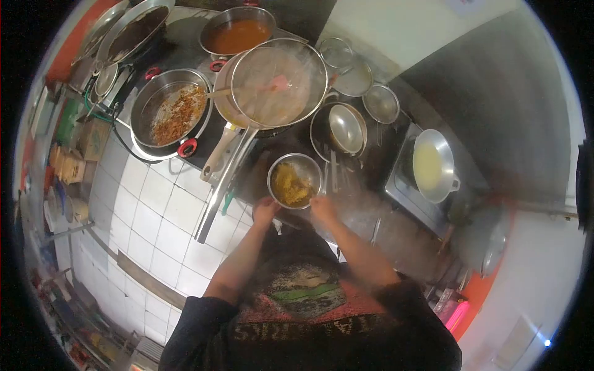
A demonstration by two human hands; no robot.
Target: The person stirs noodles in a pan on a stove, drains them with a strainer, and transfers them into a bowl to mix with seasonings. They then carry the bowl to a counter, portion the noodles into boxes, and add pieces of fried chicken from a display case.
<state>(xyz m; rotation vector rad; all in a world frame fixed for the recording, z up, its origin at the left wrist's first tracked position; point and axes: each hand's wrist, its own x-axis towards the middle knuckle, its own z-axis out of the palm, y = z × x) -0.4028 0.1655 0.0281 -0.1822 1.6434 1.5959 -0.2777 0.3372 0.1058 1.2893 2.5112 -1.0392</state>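
Between my two hands is a round metal bowl (317,175) holding a yellow-brown paste (289,185). My left hand (266,211) closes on the bowl's near left rim, and my right hand (323,209) grips the near right rim. The bowl is tipped a little, so its inside faces the camera. Beyond it, a large round mesh strainer (272,80) lies over a pan, its long metal handle (226,185) reaching down past the left of the bowl.
Left on the stove, a pot (141,114) holds brown crumbly food; behind stands a pan of orange-red liquid (240,36). A small metal bowl (347,128) rests in a dark pan. On the right burner sits a wok (450,167) with pale yellow liquid. White tiles (164,191) cover the floor.
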